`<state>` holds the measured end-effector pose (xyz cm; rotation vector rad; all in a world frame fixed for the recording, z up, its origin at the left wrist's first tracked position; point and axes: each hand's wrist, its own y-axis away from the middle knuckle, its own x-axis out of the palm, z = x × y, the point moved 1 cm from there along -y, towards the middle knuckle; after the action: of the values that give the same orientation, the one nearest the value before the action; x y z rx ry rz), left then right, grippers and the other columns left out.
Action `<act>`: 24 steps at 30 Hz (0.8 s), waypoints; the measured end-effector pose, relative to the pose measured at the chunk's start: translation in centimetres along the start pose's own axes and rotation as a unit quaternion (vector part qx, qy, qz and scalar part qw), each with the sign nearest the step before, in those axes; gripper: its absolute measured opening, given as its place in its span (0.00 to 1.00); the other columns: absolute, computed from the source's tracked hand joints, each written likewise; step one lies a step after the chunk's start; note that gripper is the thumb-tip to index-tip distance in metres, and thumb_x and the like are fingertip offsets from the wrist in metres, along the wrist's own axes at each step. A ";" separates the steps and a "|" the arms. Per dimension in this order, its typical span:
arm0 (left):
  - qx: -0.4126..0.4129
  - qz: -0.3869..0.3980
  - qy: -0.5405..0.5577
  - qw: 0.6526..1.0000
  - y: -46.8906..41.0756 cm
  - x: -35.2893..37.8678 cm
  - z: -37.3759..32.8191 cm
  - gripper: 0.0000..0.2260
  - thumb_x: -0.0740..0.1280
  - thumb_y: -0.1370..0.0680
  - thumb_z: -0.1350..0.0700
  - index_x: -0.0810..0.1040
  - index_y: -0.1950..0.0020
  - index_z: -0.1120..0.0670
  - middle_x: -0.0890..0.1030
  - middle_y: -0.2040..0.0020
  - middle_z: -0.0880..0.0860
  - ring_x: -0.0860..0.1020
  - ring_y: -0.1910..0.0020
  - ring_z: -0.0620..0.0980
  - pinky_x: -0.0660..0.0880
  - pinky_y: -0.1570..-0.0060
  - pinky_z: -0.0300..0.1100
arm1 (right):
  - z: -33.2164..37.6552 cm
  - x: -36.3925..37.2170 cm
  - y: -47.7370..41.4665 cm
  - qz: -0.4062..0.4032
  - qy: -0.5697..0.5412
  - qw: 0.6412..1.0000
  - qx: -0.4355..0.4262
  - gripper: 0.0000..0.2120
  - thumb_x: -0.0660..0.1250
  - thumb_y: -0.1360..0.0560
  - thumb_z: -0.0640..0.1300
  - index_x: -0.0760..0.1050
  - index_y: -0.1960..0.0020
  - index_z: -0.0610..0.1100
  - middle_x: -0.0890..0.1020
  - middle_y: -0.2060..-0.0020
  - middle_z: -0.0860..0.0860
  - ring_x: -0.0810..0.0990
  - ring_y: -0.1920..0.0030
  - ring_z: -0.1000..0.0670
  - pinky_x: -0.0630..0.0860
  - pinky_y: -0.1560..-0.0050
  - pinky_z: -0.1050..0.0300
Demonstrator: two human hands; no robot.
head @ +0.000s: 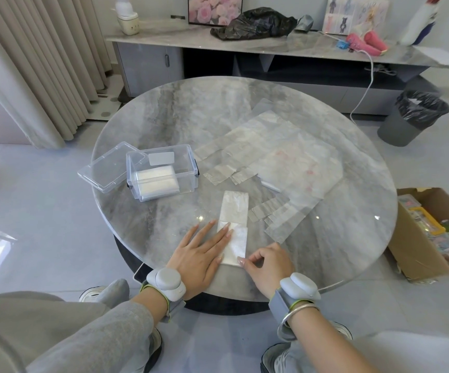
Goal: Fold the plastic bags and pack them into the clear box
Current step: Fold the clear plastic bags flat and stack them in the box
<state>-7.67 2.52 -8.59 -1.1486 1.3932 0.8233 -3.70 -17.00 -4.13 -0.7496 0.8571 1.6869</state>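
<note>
A white plastic bag folded into a long narrow strip [234,208] lies on the round marble table [180,109], its near end doubled over. My left hand [202,254] rests flat on the table with its fingertips pressing the strip's left edge. My right hand [267,261] pinches the strip's near right corner between thumb and forefinger. The clear box [161,172] stands open to the left and holds folded white bags. Its lid [107,168] leans against the box's left side. Several flat translucent bags [280,154] lie spread on the right.
A cardboard box [430,235] with mixed items sits on the floor at the right. A grey bin [411,117] with a black liner stands beyond it. Behind the table a low cabinet [180,39] carries a black bag [253,22]. Curtains hang at the left.
</note>
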 end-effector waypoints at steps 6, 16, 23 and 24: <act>-0.009 -0.009 0.007 1.000 0.0 0.0 0.1 0.23 0.47 0.16 0.48 0.54 0.20 0.48 0.57 0.21 0.44 0.51 0.21 0.52 0.51 0.26 0.53 | 0.9 -1.5 0.4 -0.072 0.115 0.980 -0.145 0.11 0.67 0.28 0.55 0.73 0.52 0.51 0.72 0.49 0.55 0.71 0.47 0.52 0.71 0.52 0.59; -0.020 -0.042 0.059 0.997 -0.3 -0.5 -0.1 0.22 0.49 0.17 0.50 0.66 0.24 0.48 0.65 0.24 0.44 0.61 0.24 0.53 0.54 0.27 0.49 | 1.3 1.8 -0.2 -0.166 0.247 0.880 -0.371 0.06 0.73 0.39 0.40 0.79 0.63 0.47 0.81 0.64 0.54 0.81 0.56 0.50 0.75 0.62 0.55; -0.038 -0.075 0.149 0.985 -0.2 -1.5 -0.1 0.23 0.53 0.19 0.42 0.70 0.28 0.49 0.70 0.28 0.41 0.63 0.27 0.47 0.59 0.29 0.46 | 1.2 1.2 -0.1 -0.202 0.153 0.885 -0.390 0.07 0.74 0.39 0.37 0.83 0.62 0.46 0.83 0.65 0.54 0.82 0.60 0.52 0.77 0.63 0.58; -0.031 -0.075 0.155 0.985 -0.1 -1.7 0.1 0.24 0.53 0.19 0.39 0.71 0.28 0.49 0.71 0.29 0.41 0.63 0.27 0.47 0.60 0.29 0.46 | 1.4 0.8 -0.1 -0.197 0.140 0.894 -0.378 0.07 0.73 0.39 0.38 0.83 0.63 0.47 0.83 0.66 0.54 0.82 0.61 0.52 0.77 0.64 0.59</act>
<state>-7.66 2.87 -6.91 -1.4577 1.5186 0.6004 -3.85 -15.44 -4.04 -1.6080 0.1630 1.5360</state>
